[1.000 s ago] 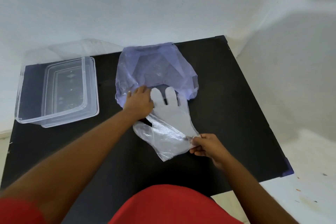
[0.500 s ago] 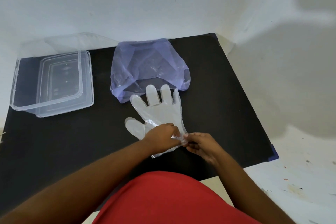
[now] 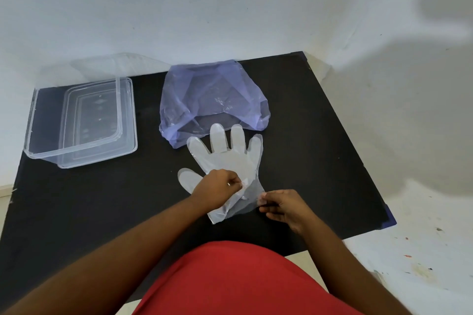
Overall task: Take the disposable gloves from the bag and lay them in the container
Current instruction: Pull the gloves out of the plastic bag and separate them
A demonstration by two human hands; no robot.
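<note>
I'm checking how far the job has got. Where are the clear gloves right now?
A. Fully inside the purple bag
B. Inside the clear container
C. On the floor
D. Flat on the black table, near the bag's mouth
D: the gloves lie on the black table before the purple bag, both hands pinching the cuff end; the container holds none.

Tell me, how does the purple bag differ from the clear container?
The purple bag is tinted, soft and crumpled; the clear container is colourless, rigid and box-shaped. The bag lies at the table's middle by the gloves; the container sits far left, apart from them. Both are see-through plastic on the black table.
</note>
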